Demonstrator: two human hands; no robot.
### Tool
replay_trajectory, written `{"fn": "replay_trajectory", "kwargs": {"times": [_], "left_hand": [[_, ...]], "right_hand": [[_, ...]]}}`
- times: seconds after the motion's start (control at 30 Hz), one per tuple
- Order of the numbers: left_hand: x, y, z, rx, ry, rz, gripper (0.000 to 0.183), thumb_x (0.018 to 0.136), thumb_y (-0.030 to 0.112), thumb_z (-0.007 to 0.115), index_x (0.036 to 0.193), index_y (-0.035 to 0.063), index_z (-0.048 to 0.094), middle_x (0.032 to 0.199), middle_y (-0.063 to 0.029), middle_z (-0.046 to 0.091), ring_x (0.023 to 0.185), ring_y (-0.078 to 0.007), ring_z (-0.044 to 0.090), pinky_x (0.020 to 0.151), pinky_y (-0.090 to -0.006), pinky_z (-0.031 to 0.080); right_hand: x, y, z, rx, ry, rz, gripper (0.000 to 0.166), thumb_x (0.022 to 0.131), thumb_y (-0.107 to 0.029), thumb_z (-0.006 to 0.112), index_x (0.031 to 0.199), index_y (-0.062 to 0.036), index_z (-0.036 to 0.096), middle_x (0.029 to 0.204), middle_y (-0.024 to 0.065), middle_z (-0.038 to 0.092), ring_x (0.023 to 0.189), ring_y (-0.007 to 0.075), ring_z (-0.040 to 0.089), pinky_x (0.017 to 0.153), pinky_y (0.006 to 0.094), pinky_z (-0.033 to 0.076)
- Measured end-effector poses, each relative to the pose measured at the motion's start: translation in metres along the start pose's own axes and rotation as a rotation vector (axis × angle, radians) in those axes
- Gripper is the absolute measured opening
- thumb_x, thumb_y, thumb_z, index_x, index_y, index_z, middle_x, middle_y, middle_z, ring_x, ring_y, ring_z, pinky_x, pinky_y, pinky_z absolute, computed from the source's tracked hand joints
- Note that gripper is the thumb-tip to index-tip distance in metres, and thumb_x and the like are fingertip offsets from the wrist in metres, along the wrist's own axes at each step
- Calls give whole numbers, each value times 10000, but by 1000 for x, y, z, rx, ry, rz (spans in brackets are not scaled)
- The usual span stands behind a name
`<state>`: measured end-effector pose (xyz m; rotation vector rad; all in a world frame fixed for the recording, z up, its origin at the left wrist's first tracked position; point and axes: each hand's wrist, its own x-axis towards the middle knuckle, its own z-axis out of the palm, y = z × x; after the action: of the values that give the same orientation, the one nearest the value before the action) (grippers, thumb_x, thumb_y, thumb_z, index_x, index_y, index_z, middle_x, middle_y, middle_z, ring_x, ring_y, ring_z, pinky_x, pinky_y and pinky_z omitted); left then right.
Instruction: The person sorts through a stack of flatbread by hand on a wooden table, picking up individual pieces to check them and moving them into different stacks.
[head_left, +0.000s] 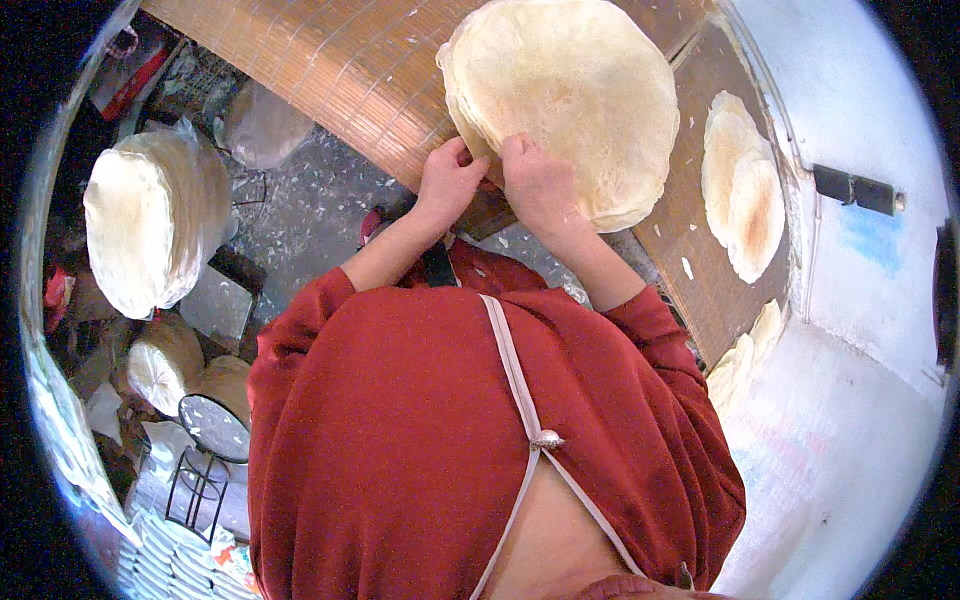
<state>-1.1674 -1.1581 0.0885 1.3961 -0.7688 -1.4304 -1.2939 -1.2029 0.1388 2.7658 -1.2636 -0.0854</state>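
Observation:
A stack of large, thin round flatbreads (570, 105) lies over the edge of a slatted wooden mat (360, 67) before me. At its near left edge, my left hand (450, 180) pinches the rim of a lower sheet between thumb and fingers. Close beside it, my right hand (544, 180) grips the stack's near edge, knuckles up. The sheets look pale cream with faint brown patches, and their layered edges show on the left. What the right fingers hold under the rim is hidden.
Loose flatbreads (742, 187) lie on a brown board (675, 255) by the white wall at right. More flatbreads (750, 352) sit lower. A plastic-wrapped flatbread stack (157, 217) stands at left, above a round-topped stool (214, 427). Flakes litter the grey floor (315, 202).

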Motion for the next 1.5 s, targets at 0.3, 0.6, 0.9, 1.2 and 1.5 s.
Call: {"fn": "replay_trajectory", "kwargs": {"times": [0.3,0.6,0.9,1.2,1.5], "left_hand": [[2,5,-2,-327,-117,-80,300,854,203,489,1016,-19,609,921,-96,651,822,-179,605,775,-286,465],[16,-8,-4,-553,-146,-42,384,873,252,406,1096,-24,552,1049,-130,612,945,-236,583,874,-354,434],[23,-7,-20,-437,5,-187,290,820,88,532,1081,-38,530,952,-134,627,808,-220,630,731,-319,521],[39,-22,-7,-417,64,-19,275,818,50,573,1066,-65,544,879,-121,628,748,-182,629,663,-269,522],[40,13,-6,-555,-6,-153,264,804,54,533,1044,-56,542,889,-126,620,811,-206,622,722,-304,505]], "right_hand": [[2,0,-7,118,-20,41,134,775,-146,540,835,-32,506,759,151,605,627,306,624,521,400,496],[-6,-1,-2,126,54,186,279,808,-270,581,920,-25,505,634,176,595,623,352,608,538,431,475],[17,220,-160,275,-22,466,381,808,-299,636,1024,12,598,884,160,656,802,227,627,728,362,496],[15,111,-112,-18,295,291,214,850,-233,503,980,-96,602,742,141,624,665,338,601,602,445,468],[25,32,3,28,121,78,159,808,-181,539,771,-35,490,596,140,580,550,307,610,466,414,474]]}}
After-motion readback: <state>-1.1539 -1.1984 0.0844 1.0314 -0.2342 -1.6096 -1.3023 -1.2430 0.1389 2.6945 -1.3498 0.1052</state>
